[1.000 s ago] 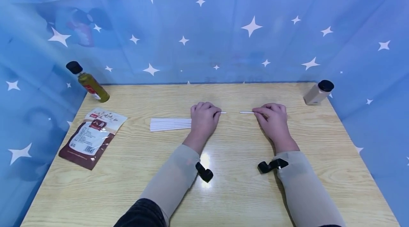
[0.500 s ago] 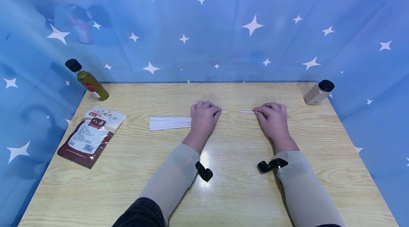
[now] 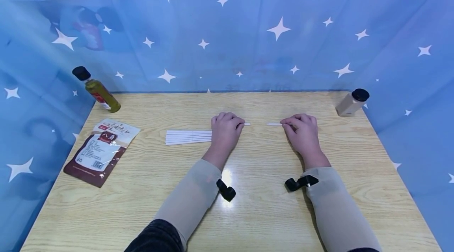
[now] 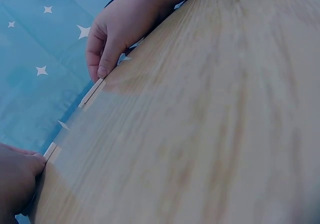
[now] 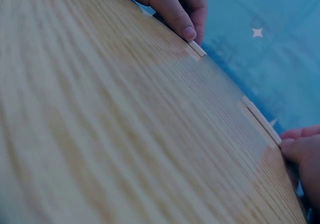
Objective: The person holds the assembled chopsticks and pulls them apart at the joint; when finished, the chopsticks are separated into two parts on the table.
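Note:
In the head view my left hand (image 3: pixel 226 129) rests on the table, thumb and fingertips pinching a thin white stick (image 3: pixel 247 124) whose short end pokes out to the right. My right hand (image 3: pixel 302 131) pinches another thin white stick (image 3: pixel 274 124), its end pointing left. A gap of bare tabletop separates the two ends, which lie roughly in line. Both wrist views show these pale sticks low on the wood, right at the fingertips. Several narrow white strips (image 3: pixel 188 137) lie side by side left of my left hand, their right ends hidden by it.
A green-gold oil bottle (image 3: pixel 101 93) with a black cap stands at the back left. In front of it lies a maroon and white packet (image 3: pixel 102 152). At the back right is a small black-capped jar (image 3: pixel 351 103). A blue star-patterned curtain (image 3: pixel 241 39) surrounds the wooden table (image 3: pixel 262 212).

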Available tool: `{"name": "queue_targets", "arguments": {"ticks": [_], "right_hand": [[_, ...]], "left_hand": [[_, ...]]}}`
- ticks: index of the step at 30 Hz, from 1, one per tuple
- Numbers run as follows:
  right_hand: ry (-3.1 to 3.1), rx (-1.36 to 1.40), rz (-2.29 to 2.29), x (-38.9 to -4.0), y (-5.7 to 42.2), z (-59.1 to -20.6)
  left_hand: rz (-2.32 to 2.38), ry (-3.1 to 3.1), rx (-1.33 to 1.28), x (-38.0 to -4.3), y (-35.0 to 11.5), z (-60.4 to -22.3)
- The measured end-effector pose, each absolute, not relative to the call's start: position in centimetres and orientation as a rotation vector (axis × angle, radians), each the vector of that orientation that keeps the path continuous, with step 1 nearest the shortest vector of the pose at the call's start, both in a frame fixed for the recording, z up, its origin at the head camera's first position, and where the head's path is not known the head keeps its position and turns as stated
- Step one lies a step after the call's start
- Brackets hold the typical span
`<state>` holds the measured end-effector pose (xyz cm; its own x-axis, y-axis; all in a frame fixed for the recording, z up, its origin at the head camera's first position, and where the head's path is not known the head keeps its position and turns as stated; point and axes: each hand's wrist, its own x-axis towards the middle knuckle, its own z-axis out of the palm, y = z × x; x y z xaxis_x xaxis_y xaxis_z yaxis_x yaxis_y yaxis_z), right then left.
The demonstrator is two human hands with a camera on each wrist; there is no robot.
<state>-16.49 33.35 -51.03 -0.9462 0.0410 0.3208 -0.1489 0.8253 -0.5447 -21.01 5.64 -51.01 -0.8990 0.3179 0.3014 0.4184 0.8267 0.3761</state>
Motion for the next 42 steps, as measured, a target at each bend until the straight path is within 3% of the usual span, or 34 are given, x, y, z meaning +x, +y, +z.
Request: {"name": "queue_targets", "arguments": {"ticks": [22, 42], "right_hand": [[-2.625, 0.048, 0.875, -16.7, 31.9, -51.0], [-2.592, 0.239, 0.848, -17.0, 25.0, -50.6]], "left_hand": [[-0.737, -2.619, -0.555, -20.5, 5.1, -51.3], [-0.785, -2.481, -0.564, -19.9, 1.7, -50.8]]}}
